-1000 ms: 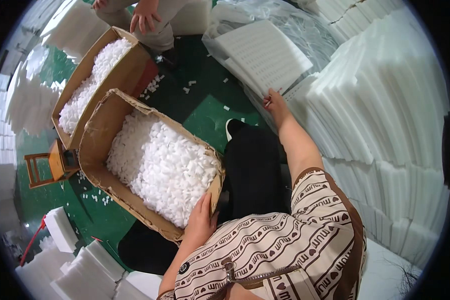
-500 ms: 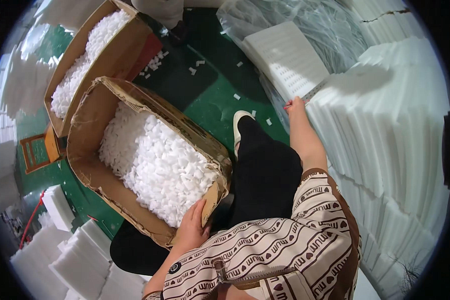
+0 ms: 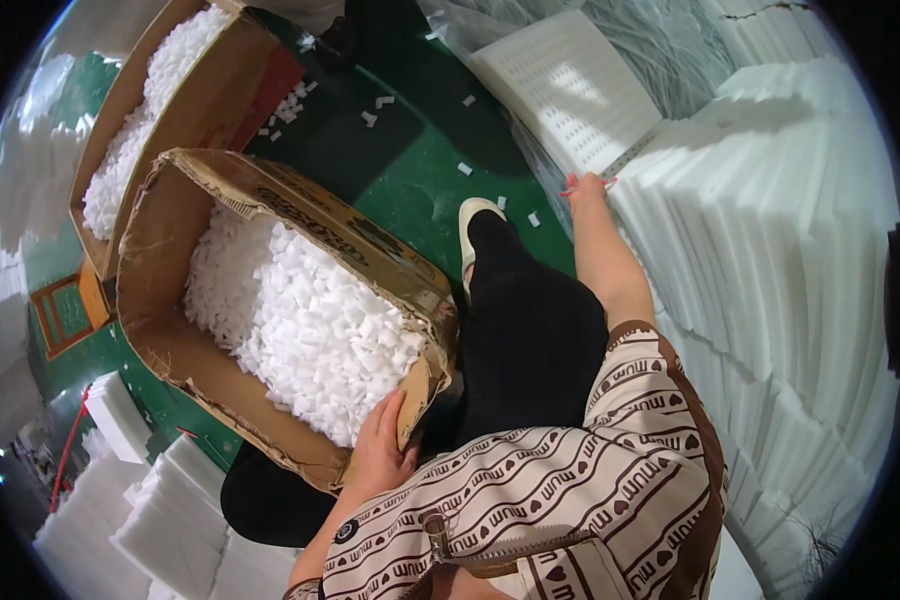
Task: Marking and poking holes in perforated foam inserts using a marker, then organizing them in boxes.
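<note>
My left hand [image 3: 378, 447] grips the near right rim of a worn cardboard box [image 3: 150, 310], with the fingers over the edge and pointing inside. Small white foam pieces [image 3: 305, 320] fill much of this box. Farther right, my right arm is stretched out, and my right hand [image 3: 589, 190] is closed on a thin red stick-like thing [image 3: 611, 183] whose ends show on both sides of the fingers. Just beyond that hand lies a white foam block [image 3: 570, 90] marked with rows of small slits. A narrow strip with dark dots [image 3: 634, 152] runs along the block's near right edge.
Tall stacks of white foam sheets [image 3: 760, 230] stand on the right, beside clear plastic film [image 3: 660, 50]. A second box [image 3: 205, 90] of foam pieces is at the far left. A wooden stool [image 3: 70, 310] and more foam blocks [image 3: 120, 415] stand left. Loose pieces dot the green floor [image 3: 410, 180].
The whole view has shifted slightly. More of the red stick-like thing now shows at my right hand. My left hand stays on the box rim.
</note>
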`<action>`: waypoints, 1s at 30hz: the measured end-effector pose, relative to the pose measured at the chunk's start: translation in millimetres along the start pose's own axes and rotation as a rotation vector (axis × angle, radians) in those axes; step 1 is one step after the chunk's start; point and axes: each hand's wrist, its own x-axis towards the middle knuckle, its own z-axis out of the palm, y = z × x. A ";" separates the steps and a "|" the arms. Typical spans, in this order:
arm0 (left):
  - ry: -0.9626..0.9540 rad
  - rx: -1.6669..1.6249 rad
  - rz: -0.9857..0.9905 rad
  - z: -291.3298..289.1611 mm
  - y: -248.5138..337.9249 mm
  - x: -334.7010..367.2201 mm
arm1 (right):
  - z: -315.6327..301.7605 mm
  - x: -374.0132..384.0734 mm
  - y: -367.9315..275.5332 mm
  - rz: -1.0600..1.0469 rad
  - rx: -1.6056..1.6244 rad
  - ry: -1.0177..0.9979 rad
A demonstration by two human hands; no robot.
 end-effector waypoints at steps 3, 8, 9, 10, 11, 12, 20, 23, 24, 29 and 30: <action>0.012 -0.002 -0.010 1.2 -1.3 -0.9 | -0.3 14.3 6.4 0.011 0.046 0.095; 0.004 -0.021 -0.028 2.4 -2.6 0.3 | -6.9 8.8 32.9 -0.374 -0.361 0.301; 0.004 -0.029 -0.033 2.6 -2.7 2.0 | -6.6 4.7 38.0 -0.504 -0.505 0.356; 0.006 -0.023 -0.046 1.5 -2.7 0.1 | -7.6 -17.0 42.4 -0.667 -0.568 0.181; 0.014 -0.017 -0.059 -0.1 -2.0 -1.6 | -8.9 -38.9 43.2 -0.826 -0.624 0.000; 0.006 -0.024 -0.047 -0.8 -0.2 0.1 | -7.6 -31.6 38.3 -0.830 -0.625 0.019; -0.020 -0.056 -0.058 -4.1 2.2 3.6 | 30.2 -46.8 13.1 -0.248 -0.200 -0.044; -0.019 -0.060 -0.056 -5.5 1.6 3.9 | 33.4 -62.6 14.8 -0.046 -0.128 -0.117; -0.020 -0.061 -0.056 -5.8 1.6 3.6 | 33.1 -64.1 16.5 0.023 -0.103 -0.141; 0.001 -0.079 -0.035 -3.1 1.8 5.7 | 37.1 -47.8 23.9 0.054 0.140 -0.240; -0.002 -0.079 -0.037 -3.2 1.7 5.4 | 36.6 -44.8 26.6 0.056 0.139 -0.238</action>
